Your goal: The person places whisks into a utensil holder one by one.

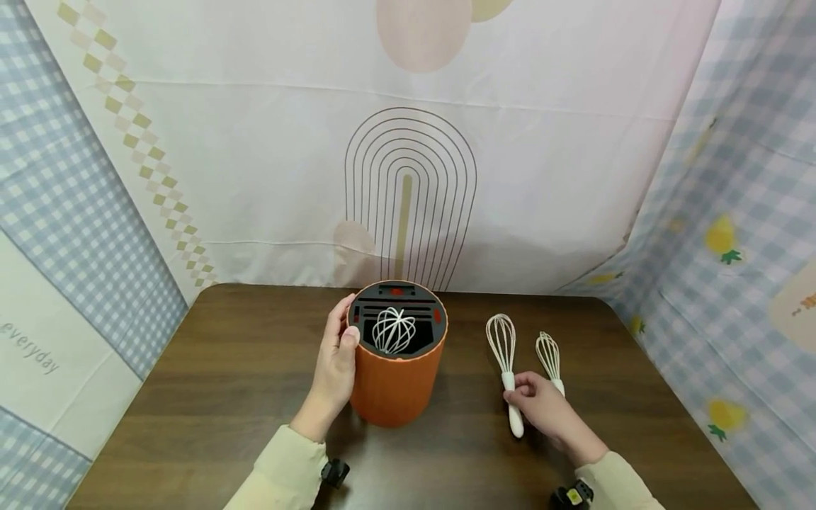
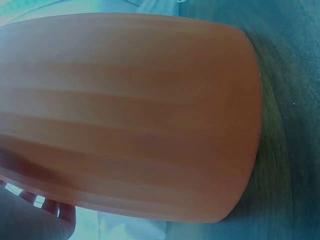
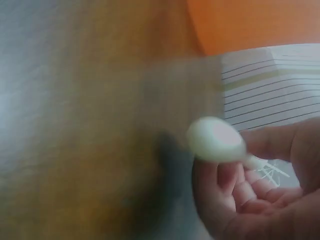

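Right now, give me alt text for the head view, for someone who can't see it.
A left hand holds an orange holder with one whisk inside, while the right hand pinches a second whisk by its handle. A third whisk lies on the brown table, partly hidden behind that hand; a patterned cloth hangs beyond.

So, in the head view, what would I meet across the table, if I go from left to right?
Left hand → orange container → held whisk → other whisk, partly hidden.
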Demonstrator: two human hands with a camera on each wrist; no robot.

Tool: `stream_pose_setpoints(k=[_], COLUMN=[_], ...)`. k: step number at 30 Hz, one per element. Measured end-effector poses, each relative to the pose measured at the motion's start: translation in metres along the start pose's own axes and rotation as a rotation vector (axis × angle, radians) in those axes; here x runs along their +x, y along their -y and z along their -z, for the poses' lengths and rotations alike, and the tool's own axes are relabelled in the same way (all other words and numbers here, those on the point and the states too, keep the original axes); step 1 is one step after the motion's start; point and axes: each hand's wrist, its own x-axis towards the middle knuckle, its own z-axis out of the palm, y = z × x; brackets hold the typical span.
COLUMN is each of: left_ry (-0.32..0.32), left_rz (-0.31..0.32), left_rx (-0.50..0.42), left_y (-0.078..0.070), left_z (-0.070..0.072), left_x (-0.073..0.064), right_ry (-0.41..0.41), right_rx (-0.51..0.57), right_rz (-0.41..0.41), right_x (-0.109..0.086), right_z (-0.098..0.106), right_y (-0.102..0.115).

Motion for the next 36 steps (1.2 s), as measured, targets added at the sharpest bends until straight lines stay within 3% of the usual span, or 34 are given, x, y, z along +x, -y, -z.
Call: stream_pose_setpoints(k=[5, 10, 18, 21, 29, 36], left_ry=[-0.001, -0.011, 0.002, 0.0, 0.005, 0.013], left_rz=[0.004, 0.011, 0.021, 0.029, 0.028, 0.035], left_rx=[0.003, -0.007, -0.014, -0.005, -0.003, -0.003], left_y=[0.001, -0.003, -0.041, -0.044, -0.042, -0.042], left_z=[-0.001, -0.001, -0.001, 0.0, 0.002, 0.0], left_x=[-0.001, -0.001, 0.0, 0.0, 0.001, 0.0], right_ry=[-0.022, -0.086, -0.14, -0.155, -0.109, -0.077], right_rx=[0.077, 0.071, 0.079, 0.111, 0.313, 0.32], right_rz=[0.146, 0.311, 0.572, 0.658, 0.754, 0.823], right_x=[-0.006, -0.013, -0.02, -0.024, -0.028, -0.028], right_z=[0.008, 0.011, 0.005, -0.001, -0.02, -0.033], right_y=[0.03, 0.06, 0.101, 0.115, 0.141, 0.158])
